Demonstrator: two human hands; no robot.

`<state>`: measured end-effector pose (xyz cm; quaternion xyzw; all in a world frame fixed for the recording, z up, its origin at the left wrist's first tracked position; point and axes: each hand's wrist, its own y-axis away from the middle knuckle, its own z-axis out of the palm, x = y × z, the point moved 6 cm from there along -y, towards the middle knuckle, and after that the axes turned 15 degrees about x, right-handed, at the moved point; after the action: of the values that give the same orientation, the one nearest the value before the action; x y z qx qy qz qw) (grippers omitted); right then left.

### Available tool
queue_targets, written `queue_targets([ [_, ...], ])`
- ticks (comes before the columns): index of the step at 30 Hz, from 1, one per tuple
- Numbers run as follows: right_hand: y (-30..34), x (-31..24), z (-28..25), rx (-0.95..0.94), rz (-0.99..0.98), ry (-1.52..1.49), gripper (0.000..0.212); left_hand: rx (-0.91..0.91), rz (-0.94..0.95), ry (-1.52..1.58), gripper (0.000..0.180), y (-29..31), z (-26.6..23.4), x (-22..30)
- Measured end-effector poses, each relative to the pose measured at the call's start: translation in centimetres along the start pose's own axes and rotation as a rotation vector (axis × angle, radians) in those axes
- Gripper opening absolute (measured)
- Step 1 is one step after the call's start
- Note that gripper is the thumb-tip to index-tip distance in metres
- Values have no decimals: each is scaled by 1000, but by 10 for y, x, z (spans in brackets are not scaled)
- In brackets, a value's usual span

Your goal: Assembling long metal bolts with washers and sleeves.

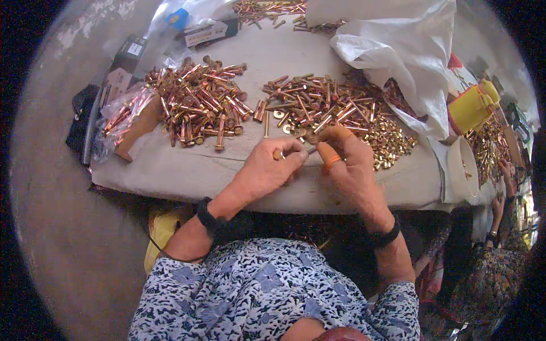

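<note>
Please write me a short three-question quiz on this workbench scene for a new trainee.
1. True or false: the left hand and the right hand meet at the near edge of the cloth-covered table.
2. Which lies further to the person's left: (a) the pile of copper bolts or (b) the heap of small brass pieces?
3. What colour is the plastic container at the right?

Key
1. True; both pinch a small part between them.
2. (a).
3. Yellow.
</note>
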<state>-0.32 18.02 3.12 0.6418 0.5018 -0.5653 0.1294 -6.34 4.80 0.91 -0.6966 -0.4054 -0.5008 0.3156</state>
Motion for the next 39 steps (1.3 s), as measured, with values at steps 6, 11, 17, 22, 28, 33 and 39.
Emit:
queue_targets([
  [6,11,7,-1,-78,138,-94,19,-26,-2,-36,24,16,-4,-3],
  [11,15,7,5,-109,99,-136,16,-11,-64,-90,27,32,-8,-8],
  [17,7,12,-16,218,184,-143,18,200,-102,184,23,26,-34,-14],
  [22,0,4,-15,217,-164,120,13,155,-287,230,21,29,-40,-24],
  [28,-3,-17,26,97,-535,279,13,312,-275,147,17,31,-50,-28],
  [33,-7,-1,74,-144,-519,741,8,328,-231,101,15,29,-61,-36],
  [39,-11,4,76,-147,-537,756,8,326,-213,5,17,31,-60,-34],
])
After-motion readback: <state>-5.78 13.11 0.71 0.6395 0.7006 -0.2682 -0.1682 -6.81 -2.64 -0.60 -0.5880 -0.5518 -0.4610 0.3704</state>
